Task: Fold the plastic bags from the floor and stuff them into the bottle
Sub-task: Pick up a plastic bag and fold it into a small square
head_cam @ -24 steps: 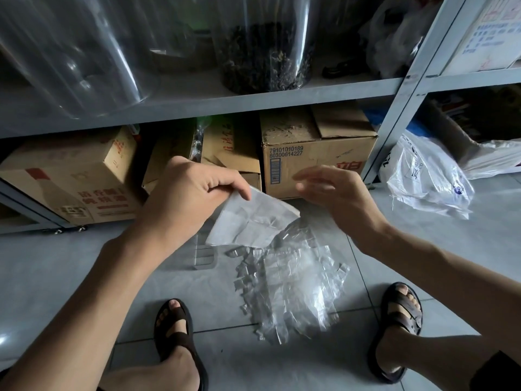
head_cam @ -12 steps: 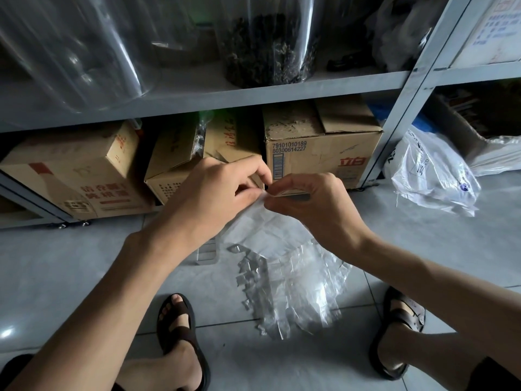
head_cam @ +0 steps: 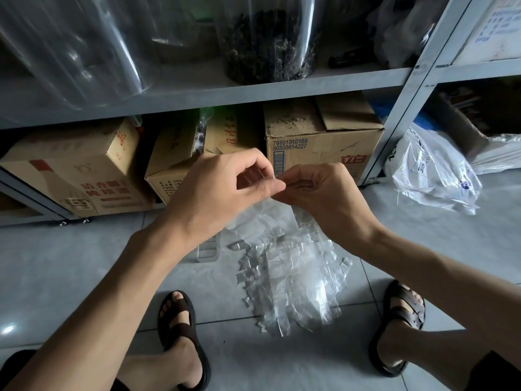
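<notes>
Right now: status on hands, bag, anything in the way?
Left hand and right hand both pinching one clear bag by its top edge. Pile of bags on floor below. Nothing seen between hands and pile.

Both forearms are bare from the wrists of the left hand and the right hand back to the lower edge of the view. Below the left hand, a dark brown open-toed slide sandal is worn on the left foot. It has one broad, smooth band across the instep, the toes show in front of the band, and a thick dark sole rims the foot. Below the right hand, the matching right brown slide sandal has a glossier band that looks divided into two straps. Far behind the left wrist lies a dark fabric hem over the thigh. A second dark hem lies behind the right wrist.
</notes>
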{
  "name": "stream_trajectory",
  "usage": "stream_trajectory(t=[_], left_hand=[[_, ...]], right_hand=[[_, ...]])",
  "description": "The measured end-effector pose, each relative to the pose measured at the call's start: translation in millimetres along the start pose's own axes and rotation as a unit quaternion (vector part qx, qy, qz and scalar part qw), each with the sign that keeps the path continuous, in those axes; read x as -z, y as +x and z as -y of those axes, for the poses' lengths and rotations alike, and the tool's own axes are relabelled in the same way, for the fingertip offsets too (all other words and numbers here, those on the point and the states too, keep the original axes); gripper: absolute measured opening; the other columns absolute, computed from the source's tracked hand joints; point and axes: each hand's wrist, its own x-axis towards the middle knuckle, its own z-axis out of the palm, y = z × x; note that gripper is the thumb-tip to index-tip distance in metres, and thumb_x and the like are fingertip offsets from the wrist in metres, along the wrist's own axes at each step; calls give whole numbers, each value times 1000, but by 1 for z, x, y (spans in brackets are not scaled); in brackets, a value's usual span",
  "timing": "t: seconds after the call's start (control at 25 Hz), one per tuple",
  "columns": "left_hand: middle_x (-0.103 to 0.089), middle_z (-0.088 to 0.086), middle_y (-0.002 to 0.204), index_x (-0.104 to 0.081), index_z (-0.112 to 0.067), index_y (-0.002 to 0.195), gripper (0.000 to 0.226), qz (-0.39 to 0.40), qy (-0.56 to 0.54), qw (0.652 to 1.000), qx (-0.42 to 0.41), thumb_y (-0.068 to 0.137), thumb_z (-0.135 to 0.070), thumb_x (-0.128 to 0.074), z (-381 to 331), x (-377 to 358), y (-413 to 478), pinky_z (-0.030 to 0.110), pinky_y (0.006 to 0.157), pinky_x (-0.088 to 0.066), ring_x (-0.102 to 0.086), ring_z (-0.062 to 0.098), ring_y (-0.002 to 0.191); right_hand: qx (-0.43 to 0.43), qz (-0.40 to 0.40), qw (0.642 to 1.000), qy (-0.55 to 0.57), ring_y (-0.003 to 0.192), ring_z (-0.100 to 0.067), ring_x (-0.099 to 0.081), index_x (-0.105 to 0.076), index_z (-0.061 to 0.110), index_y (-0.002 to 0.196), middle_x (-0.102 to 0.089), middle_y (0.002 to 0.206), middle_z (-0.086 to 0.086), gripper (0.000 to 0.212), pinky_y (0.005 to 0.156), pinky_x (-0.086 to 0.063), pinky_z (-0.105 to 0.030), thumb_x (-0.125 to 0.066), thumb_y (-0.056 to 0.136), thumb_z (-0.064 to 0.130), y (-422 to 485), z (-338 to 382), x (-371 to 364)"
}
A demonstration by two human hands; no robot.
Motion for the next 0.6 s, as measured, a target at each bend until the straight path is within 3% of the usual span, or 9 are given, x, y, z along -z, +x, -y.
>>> stream_trajectory(t=[0.12, 0.32, 0.48, 0.6], left_hand=[[-68, -9, 71, -73, -17, 84, 11, -42, 19, 999, -29, 90, -25, -72, 1, -1, 2, 15, 59, -43, -62, 6, 65], [-70, -7, 74, -73, -16, 87, 6, -100, -12, 995, -19, 91, -20, -71, 0, 7, 4, 34, 64, -54, -68, 15, 68], [-69, -7, 75, -71, -15, 90, 8, -141, -30, 990, -6, 94, -20, -68, 6, 18, 6, 26, 61, -49, -66, 11, 67], [-69, -9, 76, -71, -16, 91, 7, -135, -37, 990, 2, 95, -21, -68, 10, 20, 7, 20, 64, -46, -65, 8, 66]], right_hand=[[-3, 3, 1000, 14, 82, -15, -74, -78, 10, 90, -78, 85, 0, 11, 80, -57, -26, -80, 79, 9, -1, 0, 0], [-40, 79, 996, -12, 81, -11, -74, -78, 14, 90, -78, 86, 0, 15, 77, -55, -18, -79, 78, 5, 0, -9, 9], [-112, 167, 978, -60, 70, -15, -73, -76, 8, 90, -77, 76, -5, 14, 69, -55, -18, -77, 78, 0, -3, -21, 18], [-134, 199, 968, -71, 75, -14, -74, -76, 12, 93, -77, 80, -2, 21, 70, -55, -18, -79, 76, 0, -5, -19, 21]])
